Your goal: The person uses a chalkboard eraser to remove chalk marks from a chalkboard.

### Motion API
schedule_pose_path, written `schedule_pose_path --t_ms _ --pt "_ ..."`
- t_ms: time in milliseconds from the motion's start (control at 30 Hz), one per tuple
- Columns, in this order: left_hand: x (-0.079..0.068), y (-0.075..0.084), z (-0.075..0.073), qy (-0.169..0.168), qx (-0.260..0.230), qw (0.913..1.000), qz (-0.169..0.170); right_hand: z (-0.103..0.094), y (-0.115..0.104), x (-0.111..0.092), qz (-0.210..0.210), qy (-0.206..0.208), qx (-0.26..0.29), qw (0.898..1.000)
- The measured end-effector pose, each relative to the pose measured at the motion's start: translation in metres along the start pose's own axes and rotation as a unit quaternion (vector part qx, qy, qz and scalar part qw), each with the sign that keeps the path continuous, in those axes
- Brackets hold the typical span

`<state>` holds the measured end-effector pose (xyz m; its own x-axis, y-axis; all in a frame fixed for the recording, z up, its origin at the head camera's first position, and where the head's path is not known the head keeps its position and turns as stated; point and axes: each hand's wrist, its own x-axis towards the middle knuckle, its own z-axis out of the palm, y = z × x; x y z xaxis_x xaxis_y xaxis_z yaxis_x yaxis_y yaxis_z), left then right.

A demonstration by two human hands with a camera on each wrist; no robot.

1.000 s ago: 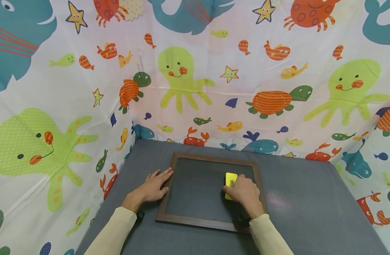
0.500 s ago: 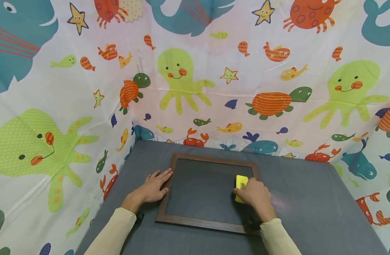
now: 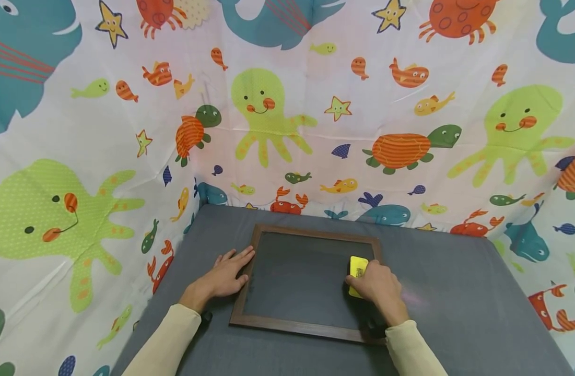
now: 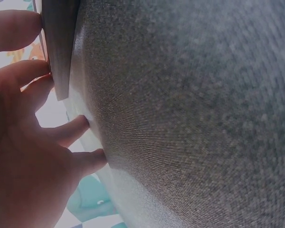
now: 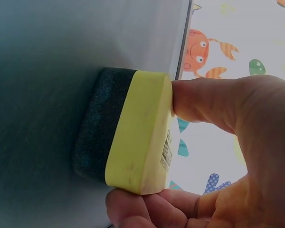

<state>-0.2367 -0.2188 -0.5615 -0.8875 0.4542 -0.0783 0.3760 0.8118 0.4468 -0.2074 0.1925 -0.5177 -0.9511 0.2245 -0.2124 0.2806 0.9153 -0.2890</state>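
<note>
A chalkboard (image 3: 296, 277) in a brown wooden frame lies flat on the grey-covered table. My right hand (image 3: 380, 287) grips a yellow board eraser (image 3: 358, 269) near the board's right side. In the right wrist view the eraser (image 5: 137, 133) has a dark felt underside against the board's surface, with thumb on one side and fingers on the other. At the left edge, my left hand (image 3: 221, 277) rests with straight, spread fingers touching the wooden frame (image 3: 244, 292). The left wrist view shows some fingertips at the frame's side (image 4: 61, 47) and others on the table cloth.
The grey table (image 3: 456, 303) extends to the right of the board and in front of it. A white curtain (image 3: 306, 120) printed with sea animals hangs behind the table and along both sides.
My right hand has moved to the right with the eraser, mostly in the first half second, and then only slightly. The left hand and the board stay in place.
</note>
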Motion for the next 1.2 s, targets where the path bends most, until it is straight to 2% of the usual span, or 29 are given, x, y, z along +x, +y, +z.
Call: schedule_pose_path --t_ms 267,633,1200 --pt "0.001 0.001 -0.004 -0.003 0.004 1.0 -0.001 -0.001 -0.005 0.001 -0.004 -0.001 -0.002 1.0" --pt "0.001 -0.001 -0.001 0.0 0.009 1.0 -0.004 0.003 -0.02 0.001 -0.024 0.012 -0.008 1.0" --pt "0.001 0.0 0.001 0.0 0.007 1.0 -0.005 0.02 -0.074 -0.001 -0.066 0.026 -0.021 0.997"
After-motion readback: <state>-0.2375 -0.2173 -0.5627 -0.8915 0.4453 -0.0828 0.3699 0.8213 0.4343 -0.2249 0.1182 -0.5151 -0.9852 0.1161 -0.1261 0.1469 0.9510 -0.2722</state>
